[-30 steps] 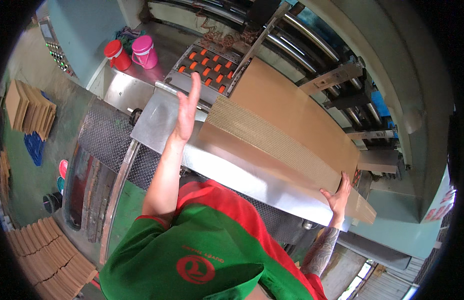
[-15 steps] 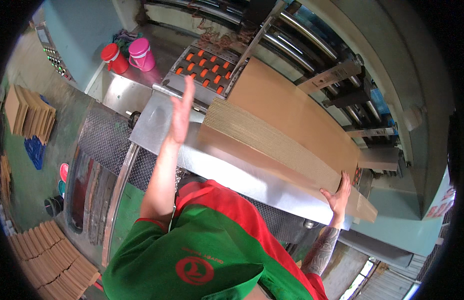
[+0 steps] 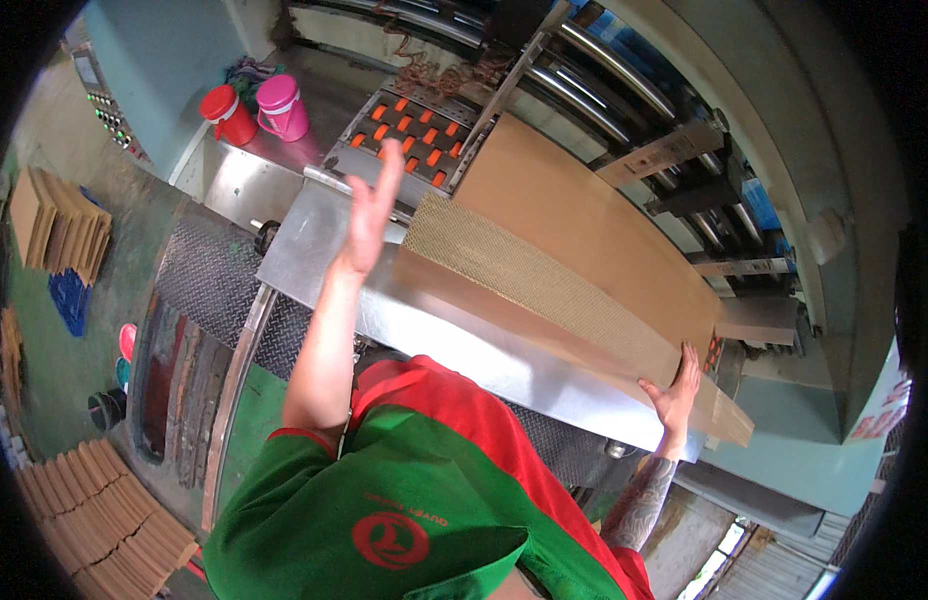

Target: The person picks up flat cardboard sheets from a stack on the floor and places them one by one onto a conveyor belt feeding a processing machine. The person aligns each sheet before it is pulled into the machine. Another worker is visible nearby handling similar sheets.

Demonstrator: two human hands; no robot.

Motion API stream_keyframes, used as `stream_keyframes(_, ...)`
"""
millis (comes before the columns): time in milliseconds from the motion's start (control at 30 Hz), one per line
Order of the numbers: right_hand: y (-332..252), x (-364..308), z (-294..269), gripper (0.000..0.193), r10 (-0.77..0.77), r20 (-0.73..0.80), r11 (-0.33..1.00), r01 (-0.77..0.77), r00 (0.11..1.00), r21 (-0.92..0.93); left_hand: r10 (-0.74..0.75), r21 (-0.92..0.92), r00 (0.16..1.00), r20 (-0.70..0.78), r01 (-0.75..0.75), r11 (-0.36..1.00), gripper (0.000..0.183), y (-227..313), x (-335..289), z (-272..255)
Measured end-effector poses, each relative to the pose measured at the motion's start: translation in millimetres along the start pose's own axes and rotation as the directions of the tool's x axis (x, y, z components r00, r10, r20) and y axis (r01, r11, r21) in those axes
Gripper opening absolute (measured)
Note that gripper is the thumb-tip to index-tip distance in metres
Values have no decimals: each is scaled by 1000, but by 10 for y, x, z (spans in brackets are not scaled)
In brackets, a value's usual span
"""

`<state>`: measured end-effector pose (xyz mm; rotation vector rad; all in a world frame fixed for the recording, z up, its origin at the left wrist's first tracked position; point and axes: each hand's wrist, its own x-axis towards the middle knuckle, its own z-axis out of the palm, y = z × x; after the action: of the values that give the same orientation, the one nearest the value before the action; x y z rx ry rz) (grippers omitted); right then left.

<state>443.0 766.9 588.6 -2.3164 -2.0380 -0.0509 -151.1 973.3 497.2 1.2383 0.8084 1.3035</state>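
Observation:
A thick stack of brown corrugated cardboard sheets [image 3: 584, 225] lies on the machine's feed table, its layered edge [image 3: 524, 265] turned toward me. My left hand [image 3: 369, 225] is raised beside the stack's left end, fingers stretched out and palm facing the cardboard, a small gap apart from it. At the other end, my right hand [image 3: 676, 392] rests with spread fingers against the right part of the stack's near edge. Neither hand grips anything. Bare shiny metal [image 3: 474, 345] of the table shows between the stack and my body.
Orange rollers [image 3: 409, 132] sit left of the stack; metal rollers [image 3: 624, 70] and brackets lie beyond. A red jug [image 3: 230, 115] and a pink jug [image 3: 283, 108] stand on a ledge. Cardboard piles [image 3: 99, 520] are on the left floor, and a button panel [image 3: 109, 115] is at far left.
My left hand has shifted slightly right, closer to the stack's left end. My right hand and the cardboard stay about where they were.

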Motion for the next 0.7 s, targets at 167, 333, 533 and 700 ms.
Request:
stream_keyframes(167,16,-20,16,131,5,-4,1000,-5,1000,7,-7,-77,999,-31,5,997,112,-81,11,112)
stream_keyframes(333,42,-35,17,132,4,-5,1000,-4,1000,15,-44,117,985,166,25,993,117,-34,-22,68)
stream_keyframes(533,71,-40,40,133,-7,-13,1000,7,1000,-6,38,36,999,-39,-36,999,116,76,-111,-27)
stream_keyframes(700,57,-17,30,131,-11,-5,1000,12,1000,11,-14,52,995,94,9,999,112,-19,-293,72)
